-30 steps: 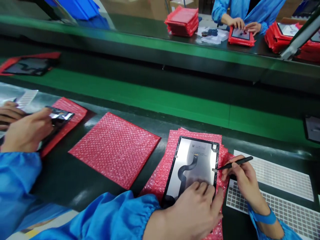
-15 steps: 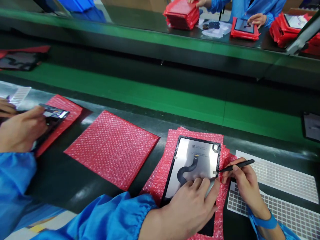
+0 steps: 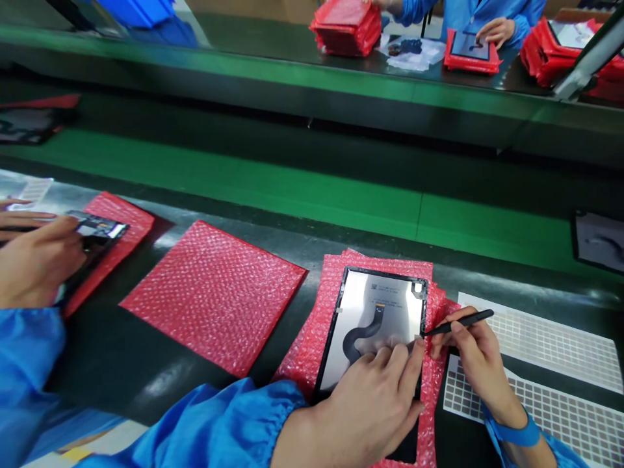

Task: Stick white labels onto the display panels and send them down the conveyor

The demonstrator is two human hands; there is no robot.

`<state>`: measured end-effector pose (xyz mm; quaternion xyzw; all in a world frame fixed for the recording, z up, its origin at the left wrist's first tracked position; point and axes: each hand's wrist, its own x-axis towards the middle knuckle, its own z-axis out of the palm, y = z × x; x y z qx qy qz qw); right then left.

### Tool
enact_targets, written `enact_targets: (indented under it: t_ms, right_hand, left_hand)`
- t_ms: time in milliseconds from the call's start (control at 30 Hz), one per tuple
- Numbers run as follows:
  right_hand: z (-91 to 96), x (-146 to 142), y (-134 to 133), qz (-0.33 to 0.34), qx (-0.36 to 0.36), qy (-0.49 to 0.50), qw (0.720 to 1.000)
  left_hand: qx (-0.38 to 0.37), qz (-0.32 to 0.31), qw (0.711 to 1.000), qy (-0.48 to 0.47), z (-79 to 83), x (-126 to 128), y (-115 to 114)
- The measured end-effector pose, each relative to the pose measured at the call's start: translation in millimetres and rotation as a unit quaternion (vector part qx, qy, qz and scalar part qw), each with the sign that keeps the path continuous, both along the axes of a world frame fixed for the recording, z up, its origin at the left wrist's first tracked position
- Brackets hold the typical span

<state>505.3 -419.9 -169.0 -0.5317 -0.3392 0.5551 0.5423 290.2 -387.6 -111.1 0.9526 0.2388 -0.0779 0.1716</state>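
Observation:
A tablet display panel (image 3: 385, 305) lies face down, silver back with a black flex cable, on a stack of red bubble-wrap bags (image 3: 316, 338). My left hand (image 3: 370, 403) lies flat on the panel's near end, fingers stretched out and pressing it. My right hand (image 3: 470, 357) pinches black tweezers (image 3: 458, 322), whose tip touches the panel's right edge. Sticker sheets (image 3: 550, 344) lie under and beside my right hand.
A single red bubble-wrap bag (image 3: 214, 296) lies to the left. Farther left a co-worker's hands (image 3: 34, 260) handle another panel on a red bag. A green conveyor belt (image 3: 292, 188) runs behind. Across it, another person (image 3: 487, 26) works among red bag stacks (image 3: 346, 29).
My left hand has slid slightly up the panel and my index finger has reached toward the tweezers' tip. The view has drifted left a little. The co-worker's hands have shifted left.

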Motion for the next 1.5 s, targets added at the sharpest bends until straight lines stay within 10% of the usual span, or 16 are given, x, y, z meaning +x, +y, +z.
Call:
enact_targets:
  t_ms: [533,800,967,1300,1500]
  right_hand:
    - [-8.9,19.3,-1.7,-0.127,0.022,0.008,0.992]
    - [-26.6,29.3,1.9,-0.185,0.046,-0.009,0.982]
    - [-36.2,33.9,4.5,-0.175,0.04,-0.009,0.984]
    - [-48.5,38.5,5.8,-0.177,0.036,0.002,0.984]
    - [-51.4,36.2,7.0,-0.19,0.023,0.019,0.981]
  left_hand:
    - [-0.062,0.039,0.997,-0.024,19.7,-3.2,15.9]
    - [-0.075,0.396,0.912,-0.075,8.1,-101.4,48.0]
    - [-0.189,0.353,0.9,-0.172,-16.6,-127.5,49.3]
    - [-0.002,0.33,0.936,-0.12,-6.9,-98.1,40.1]
    - [-0.244,0.377,0.837,-0.314,4.4,-90.2,40.0]
